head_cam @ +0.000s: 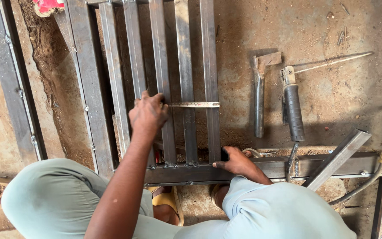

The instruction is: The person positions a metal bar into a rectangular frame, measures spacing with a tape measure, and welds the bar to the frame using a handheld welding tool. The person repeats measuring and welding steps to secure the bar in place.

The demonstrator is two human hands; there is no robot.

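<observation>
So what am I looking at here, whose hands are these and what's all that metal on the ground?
This is one picture from a camera worn on a person's head, looking down at their own knees and hands. The left hand stretches a tape measure across upright bars of a welded steel frame lying on the dirt floor. The right hand rests on the frame's bottom rail. Beside it lie a chipping hammer and a welding electrode holder with its rod.
</observation>
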